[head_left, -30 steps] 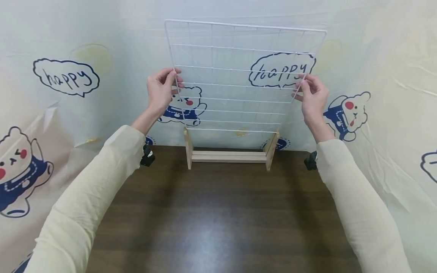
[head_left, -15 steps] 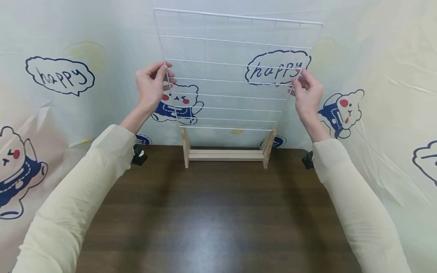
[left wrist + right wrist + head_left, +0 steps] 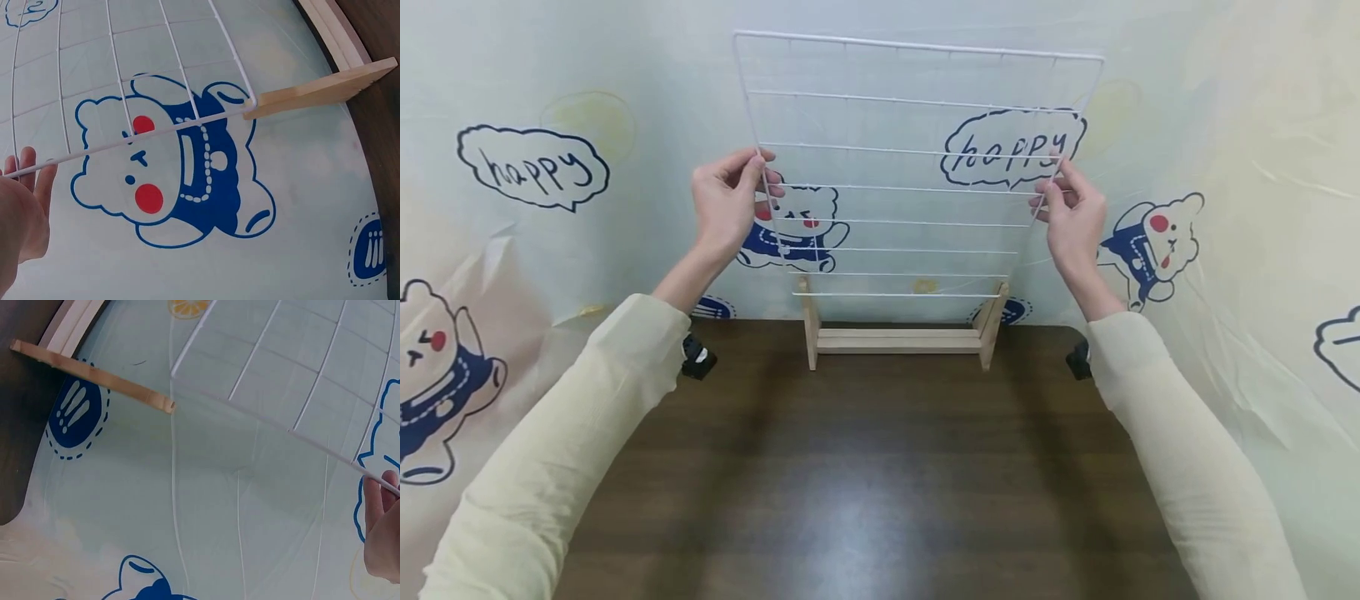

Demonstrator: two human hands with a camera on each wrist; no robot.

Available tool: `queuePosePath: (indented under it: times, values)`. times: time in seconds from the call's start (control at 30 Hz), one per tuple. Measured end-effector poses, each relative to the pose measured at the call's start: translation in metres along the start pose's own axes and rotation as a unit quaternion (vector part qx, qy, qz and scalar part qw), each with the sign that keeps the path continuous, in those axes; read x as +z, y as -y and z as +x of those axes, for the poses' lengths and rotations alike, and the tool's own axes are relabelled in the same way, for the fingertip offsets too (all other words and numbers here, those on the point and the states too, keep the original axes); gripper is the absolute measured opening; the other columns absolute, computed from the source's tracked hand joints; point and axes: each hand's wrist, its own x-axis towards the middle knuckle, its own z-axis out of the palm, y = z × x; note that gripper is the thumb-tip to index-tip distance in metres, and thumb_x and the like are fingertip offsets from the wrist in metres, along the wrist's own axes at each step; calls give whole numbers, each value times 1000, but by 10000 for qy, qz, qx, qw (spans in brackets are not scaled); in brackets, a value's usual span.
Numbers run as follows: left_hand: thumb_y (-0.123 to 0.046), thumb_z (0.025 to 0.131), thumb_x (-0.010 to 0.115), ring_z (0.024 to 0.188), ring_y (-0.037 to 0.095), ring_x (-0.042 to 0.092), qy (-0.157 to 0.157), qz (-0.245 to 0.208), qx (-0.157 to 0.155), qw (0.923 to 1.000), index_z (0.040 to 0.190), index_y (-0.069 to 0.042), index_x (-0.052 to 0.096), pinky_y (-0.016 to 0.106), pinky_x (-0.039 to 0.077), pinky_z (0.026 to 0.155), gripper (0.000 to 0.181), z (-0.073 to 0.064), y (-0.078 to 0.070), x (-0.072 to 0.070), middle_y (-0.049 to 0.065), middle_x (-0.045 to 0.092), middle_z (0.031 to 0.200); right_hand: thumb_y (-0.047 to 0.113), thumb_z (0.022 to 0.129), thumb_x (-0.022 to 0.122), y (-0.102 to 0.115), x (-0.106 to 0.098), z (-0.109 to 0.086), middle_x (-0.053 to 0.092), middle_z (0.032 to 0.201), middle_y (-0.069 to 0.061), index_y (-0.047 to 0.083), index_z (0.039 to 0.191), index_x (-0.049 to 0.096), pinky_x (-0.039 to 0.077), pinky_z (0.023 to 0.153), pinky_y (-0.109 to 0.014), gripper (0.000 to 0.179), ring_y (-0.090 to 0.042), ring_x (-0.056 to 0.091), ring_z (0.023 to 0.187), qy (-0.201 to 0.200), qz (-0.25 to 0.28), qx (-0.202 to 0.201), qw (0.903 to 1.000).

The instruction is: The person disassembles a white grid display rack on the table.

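Note:
A white wire grid panel (image 3: pixel 895 188) is held up between both hands, above a small wooden stand (image 3: pixel 898 342). My left hand (image 3: pixel 726 204) pinches its left edge between thumb and fingers. On the opposite edge, my right hand (image 3: pixel 1077 225) has the same kind of pinch. In the left wrist view, the panel's lower corner (image 3: pixel 250 103) meets or overlaps the tip of one wooden upright (image 3: pixel 319 90); contact is unclear. The right wrist view shows a small gap between the other corner (image 3: pixel 175 374) and its upright (image 3: pixel 94 373).
The stand is at the back of a dark wood-grain table (image 3: pixel 865 467). Behind it hangs a pale printed sheet (image 3: pixel 655 208) with bears and "happy" bubbles, which also covers both sides. Black devices (image 3: pixel 698 358) sit under the wrists.
The panel first rises and shifts left, then comes down slightly, its bottom bar now lower against the stand's uprights. Both hands keep their hold. The head view has shifted a little.

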Motion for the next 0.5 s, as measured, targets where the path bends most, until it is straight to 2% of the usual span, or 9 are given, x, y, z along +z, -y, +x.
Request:
queuePosePath:
  times: [0.17, 0.3, 0.5]
  values:
    - [-13, 98, 56, 76, 26, 67, 62, 236, 27, 9997, 107, -3, 72, 22, 58, 59, 21, -4, 2, 4, 16, 68, 89, 3, 98, 53, 6, -4, -3, 65, 91, -8, 8, 129, 62, 58, 73, -22, 33, -20, 66, 80, -75, 166, 31, 9998]
    - [-13, 98, 56, 76, 26, 67, 64, 192, -6, 9998, 107, -3, 72, 25, 59, 63, 21, -4, 5, 5, 21, 67, 92, 1, 97, 54, 13, -5, -9, 64, 89, -10, 4, 126, 63, 58, 72, -22, 30, -20, 66, 78, -51, 307, 138, 9994]
    - [-14, 98, 57, 78, 27, 67, 127, 149, -151, 9997, 108, -3, 71, 31, 58, 71, 21, -5, 7, 5, 17, 67, 90, 2, 96, 55, 11, -7, -10, 65, 89, -10, 4, 125, 64, 58, 73, -23, 30, -20, 66, 78, 5, 370, 251, 9990]
